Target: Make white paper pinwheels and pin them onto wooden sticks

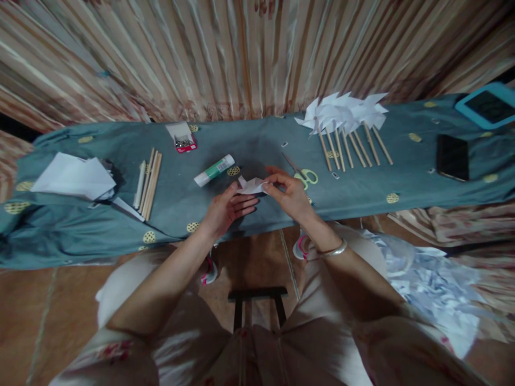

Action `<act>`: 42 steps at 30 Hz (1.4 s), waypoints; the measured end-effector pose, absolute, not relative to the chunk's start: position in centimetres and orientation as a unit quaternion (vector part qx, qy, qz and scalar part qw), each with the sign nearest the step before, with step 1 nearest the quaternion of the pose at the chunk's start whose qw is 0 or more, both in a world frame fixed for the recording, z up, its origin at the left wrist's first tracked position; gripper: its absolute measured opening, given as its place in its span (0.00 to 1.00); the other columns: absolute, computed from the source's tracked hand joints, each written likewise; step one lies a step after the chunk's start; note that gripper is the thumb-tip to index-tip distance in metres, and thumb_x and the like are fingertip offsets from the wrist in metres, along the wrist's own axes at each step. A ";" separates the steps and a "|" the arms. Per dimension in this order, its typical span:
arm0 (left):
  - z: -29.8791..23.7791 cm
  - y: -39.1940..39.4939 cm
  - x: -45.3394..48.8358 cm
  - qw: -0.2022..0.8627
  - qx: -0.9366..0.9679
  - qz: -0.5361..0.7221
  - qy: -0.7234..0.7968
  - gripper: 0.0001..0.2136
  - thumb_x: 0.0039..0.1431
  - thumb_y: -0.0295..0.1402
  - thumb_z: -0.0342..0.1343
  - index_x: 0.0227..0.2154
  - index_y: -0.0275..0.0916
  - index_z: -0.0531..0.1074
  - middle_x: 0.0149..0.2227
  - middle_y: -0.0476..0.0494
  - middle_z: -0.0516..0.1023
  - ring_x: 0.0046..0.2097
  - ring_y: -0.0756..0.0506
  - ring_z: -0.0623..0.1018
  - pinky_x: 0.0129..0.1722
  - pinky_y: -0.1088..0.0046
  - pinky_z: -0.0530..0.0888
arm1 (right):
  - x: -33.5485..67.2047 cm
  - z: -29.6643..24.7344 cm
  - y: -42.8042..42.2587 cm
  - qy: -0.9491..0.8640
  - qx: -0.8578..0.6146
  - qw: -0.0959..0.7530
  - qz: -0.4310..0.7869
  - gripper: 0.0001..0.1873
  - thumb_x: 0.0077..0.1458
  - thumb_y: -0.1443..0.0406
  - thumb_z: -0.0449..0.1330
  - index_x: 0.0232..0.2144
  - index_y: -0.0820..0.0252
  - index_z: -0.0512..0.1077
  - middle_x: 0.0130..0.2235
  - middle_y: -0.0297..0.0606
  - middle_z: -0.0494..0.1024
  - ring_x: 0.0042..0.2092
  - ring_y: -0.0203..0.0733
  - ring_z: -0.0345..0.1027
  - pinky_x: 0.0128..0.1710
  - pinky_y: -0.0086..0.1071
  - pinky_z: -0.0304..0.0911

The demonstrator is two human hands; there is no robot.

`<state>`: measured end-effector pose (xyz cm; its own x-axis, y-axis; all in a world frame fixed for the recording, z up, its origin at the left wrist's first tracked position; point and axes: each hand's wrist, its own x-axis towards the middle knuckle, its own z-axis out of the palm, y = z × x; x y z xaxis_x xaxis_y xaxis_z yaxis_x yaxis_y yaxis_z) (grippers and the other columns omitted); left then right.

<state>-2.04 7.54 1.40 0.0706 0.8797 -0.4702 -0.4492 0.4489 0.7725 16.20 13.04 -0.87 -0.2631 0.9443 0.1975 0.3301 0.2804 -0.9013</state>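
Observation:
A small folded piece of white paper [251,186] is held between my two hands above the near part of the cloth-covered table. My left hand [228,208] has its thumb on the paper's left end, with the fingers stretched beneath it. My right hand [288,194] pinches the right end between thumb and fingers. Just beyond my left hand lies a glue stick [214,170] with a green and white label. Scissors [304,176] with pale green handles rest close behind my right hand.
White paper pinwheels [346,113] on wooden sticks lie at the back right. A phone [453,156] and a blue-framed tablet [487,106] sit farther right. Leftward are a small red box [185,140] of metal pieces, loose sticks [151,185] and stacked white paper [74,179]. Paper scraps [434,289] fill the lower right.

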 end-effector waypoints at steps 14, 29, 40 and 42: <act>1.5 9.8 -2.3 0.718 0.156 0.478 0.482 0.07 0.59 0.33 0.57 0.37 0.37 0.77 0.35 0.45 0.82 0.35 0.48 0.79 0.38 0.72 0.77 | 15.9 1.8 12.2 -0.804 -0.368 0.329 0.333 0.06 0.57 0.62 0.61 0.36 0.53 0.78 0.62 0.41 0.69 0.67 0.46 0.56 0.64 0.48 0.56; 2.0 10.1 -2.4 0.655 0.182 0.547 0.489 0.06 0.48 0.26 0.63 0.31 0.34 0.76 0.29 0.47 0.80 0.30 0.49 0.77 0.32 0.73 0.75 | 15.9 1.2 12.9 -0.710 -0.436 0.419 0.361 0.18 0.55 0.52 0.62 0.43 0.56 0.75 0.60 0.45 0.70 0.62 0.49 0.64 0.60 0.47 0.62; 3.2 9.8 -1.8 0.636 0.167 0.571 0.492 0.05 0.48 0.23 0.62 0.30 0.35 0.78 0.28 0.46 0.81 0.29 0.50 0.77 0.34 0.75 0.75 | 13.8 0.2 13.6 -0.486 -0.468 0.443 0.590 0.39 0.39 0.48 0.71 0.51 0.57 0.68 0.34 0.37 0.78 0.39 0.46 0.75 0.43 0.42 0.72; 3.1 9.8 -1.9 0.634 0.177 0.573 0.488 0.06 0.46 0.24 0.64 0.30 0.35 0.79 0.28 0.46 0.81 0.29 0.50 0.77 0.34 0.75 0.74 | 13.6 0.1 13.8 -0.479 -0.474 0.447 0.588 0.39 0.38 0.50 0.72 0.51 0.56 0.68 0.32 0.34 0.77 0.37 0.44 0.74 0.40 0.40 0.71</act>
<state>-1.90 9.77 3.10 -0.1341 0.8996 -0.4156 -0.5532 0.2800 0.7846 13.65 13.79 0.11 -0.1513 0.9799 -0.1298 -0.0709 -0.1417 -0.9874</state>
